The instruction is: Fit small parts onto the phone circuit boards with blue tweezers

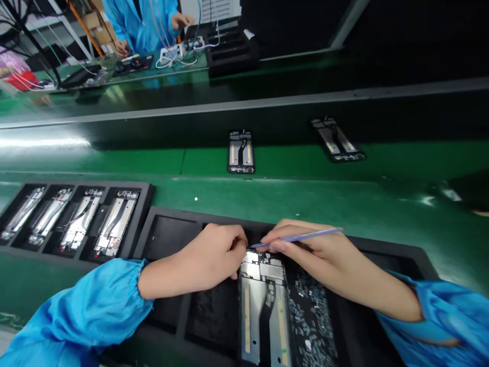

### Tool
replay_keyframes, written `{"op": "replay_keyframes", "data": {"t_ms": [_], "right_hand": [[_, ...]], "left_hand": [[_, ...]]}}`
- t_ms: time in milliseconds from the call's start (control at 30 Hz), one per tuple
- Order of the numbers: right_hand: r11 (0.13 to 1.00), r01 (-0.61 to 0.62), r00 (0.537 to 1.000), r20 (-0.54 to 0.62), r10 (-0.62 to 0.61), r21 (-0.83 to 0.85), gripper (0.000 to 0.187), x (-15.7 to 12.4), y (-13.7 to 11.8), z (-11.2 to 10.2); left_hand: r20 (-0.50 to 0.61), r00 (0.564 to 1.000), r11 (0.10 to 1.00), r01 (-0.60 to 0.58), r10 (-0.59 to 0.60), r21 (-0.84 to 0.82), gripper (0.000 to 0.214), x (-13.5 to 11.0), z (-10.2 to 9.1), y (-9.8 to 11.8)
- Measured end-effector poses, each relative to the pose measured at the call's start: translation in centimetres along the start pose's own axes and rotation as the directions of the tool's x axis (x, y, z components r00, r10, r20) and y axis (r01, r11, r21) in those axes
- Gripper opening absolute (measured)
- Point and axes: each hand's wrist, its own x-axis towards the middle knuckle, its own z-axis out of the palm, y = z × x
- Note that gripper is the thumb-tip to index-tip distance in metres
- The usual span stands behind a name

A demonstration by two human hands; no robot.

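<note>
An open phone frame (263, 306) lies in a slot of the black foam tray (168, 237) in front of me. My left hand (214, 257) is curled, its fingertips pinched at the frame's top left corner; what they hold is too small to see. My right hand (317, 252) grips a thin lilac stick (301, 237) like a pen, its tip touching the top edge of the frame. The slot to the right holds several small loose parts (313, 316).
A second black tray (72, 216) at the left holds several phone frames. Two more frames (241, 152) (336, 140) lie on the green belt beyond. A person in a blue coat (141, 23) works at the far bench among cables and black trays.
</note>
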Motion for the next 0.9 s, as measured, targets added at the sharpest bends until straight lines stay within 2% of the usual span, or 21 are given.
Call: {"op": "replay_keyframes", "data": {"t_ms": [100, 200, 367, 733, 833, 900], "right_hand": [[1.0, 0.016, 1.0, -0.007, -0.016, -0.003, 0.025, -0.1, 0.0, -0.1], [1.0, 0.007, 1.0, -0.012, -0.007, 0.004, 0.026, -0.1, 0.0, -0.2], [0.999, 0.034, 0.999, 0.002, -0.034, -0.008, 0.025, -0.2, -0.1, -0.2], [0.997, 0.065, 0.996, -0.058, -0.068, -0.044, 0.02, -0.6, -0.1, 0.3], [1.0, 0.002, 0.984, -0.178, 0.0, 0.011, 0.019, -0.4, -0.3, 0.3], [0.989, -0.091, 0.944, -0.305, 0.122, 0.116, 0.02, -0.1, -0.4, 0.3]], "left_hand": [[0.157, 0.984, 0.978, 0.113, -0.086, -0.173, 0.022, 0.4, 0.1, -0.5], [0.206, 0.971, 0.936, 0.181, -0.122, -0.301, 0.018, 0.8, 0.3, -0.6], [0.212, 0.969, 0.894, 0.205, -0.127, -0.398, 0.016, 1.2, 0.6, -0.7], [0.189, 0.973, 0.896, 0.201, -0.135, -0.396, 0.008, 1.2, 0.9, -0.9], [0.201, 0.969, 0.88, 0.221, -0.148, -0.42, 0.003, 1.4, 1.1, -1.0], [0.228, 0.962, 0.864, 0.241, -0.151, -0.443, 0.003, 1.7, 1.1, -1.2]]}}
